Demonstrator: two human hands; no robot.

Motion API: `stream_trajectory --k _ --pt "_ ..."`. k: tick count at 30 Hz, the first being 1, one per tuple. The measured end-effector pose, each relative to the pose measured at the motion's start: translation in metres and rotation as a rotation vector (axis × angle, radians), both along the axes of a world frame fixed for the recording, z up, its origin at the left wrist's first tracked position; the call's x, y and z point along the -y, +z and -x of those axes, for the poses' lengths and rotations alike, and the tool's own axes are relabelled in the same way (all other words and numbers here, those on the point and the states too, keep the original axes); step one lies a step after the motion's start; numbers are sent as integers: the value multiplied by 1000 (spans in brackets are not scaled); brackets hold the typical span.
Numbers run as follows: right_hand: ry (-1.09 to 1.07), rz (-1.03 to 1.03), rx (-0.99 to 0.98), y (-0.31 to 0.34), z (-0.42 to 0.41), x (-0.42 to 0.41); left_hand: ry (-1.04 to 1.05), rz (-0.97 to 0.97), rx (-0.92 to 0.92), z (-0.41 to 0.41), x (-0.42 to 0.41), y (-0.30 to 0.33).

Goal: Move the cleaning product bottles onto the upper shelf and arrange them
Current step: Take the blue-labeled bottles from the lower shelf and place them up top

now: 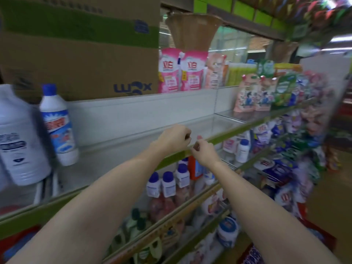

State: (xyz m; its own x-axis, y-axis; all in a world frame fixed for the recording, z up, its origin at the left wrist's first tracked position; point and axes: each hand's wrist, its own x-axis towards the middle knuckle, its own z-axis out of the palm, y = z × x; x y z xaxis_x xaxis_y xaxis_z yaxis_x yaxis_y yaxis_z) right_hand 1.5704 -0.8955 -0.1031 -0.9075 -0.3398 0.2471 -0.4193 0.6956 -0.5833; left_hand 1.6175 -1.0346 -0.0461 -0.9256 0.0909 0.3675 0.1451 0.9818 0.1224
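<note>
Both arms reach in from the bottom of the frame to the middle, where the left hand (174, 137) and the right hand (203, 152) sit just beside each other at the green front edge of the upper shelf (133, 155). The left grip is curled together with nothing visible in it; the right grip is also curled, at the shelf edge, and whether it pinches anything I cannot tell. At the left of the frame two cleaning product bottles stand on the upper shelf: a large white bottle (18, 141) at the far left, and beside it a slimmer white bottle with a blue cap (58, 126), tilted. Behind them sits a cardboard box (82, 54). Below centre, small blue-capped bottles (167, 184) stand on the lower shelf. Pink refill pouches (181, 71) stand at upper centre
</note>
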Motion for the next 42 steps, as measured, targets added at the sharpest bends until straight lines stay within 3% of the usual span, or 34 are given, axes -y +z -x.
stream_trajectory --k 7,13,20,29,34,42 --pt "2 -83 129 -47 47 -73 -118 42 171 61 -73 -58" --pt "42 -107 211 -88 97 -114 27 -28 369 109 -102 -131" --pt "152 -90 286 -120 154 -138 269 -77 444 148 -122 -168" --pt "209 -123 299 -150 199 -144 451 -197 409 173 -140 -184" --pt "199 -27 362 -169 211 -135 554 -318 369 188 -140 -188" --pt "139 -27 437 -184 230 -116 482 -546 223 222 -123 -187"
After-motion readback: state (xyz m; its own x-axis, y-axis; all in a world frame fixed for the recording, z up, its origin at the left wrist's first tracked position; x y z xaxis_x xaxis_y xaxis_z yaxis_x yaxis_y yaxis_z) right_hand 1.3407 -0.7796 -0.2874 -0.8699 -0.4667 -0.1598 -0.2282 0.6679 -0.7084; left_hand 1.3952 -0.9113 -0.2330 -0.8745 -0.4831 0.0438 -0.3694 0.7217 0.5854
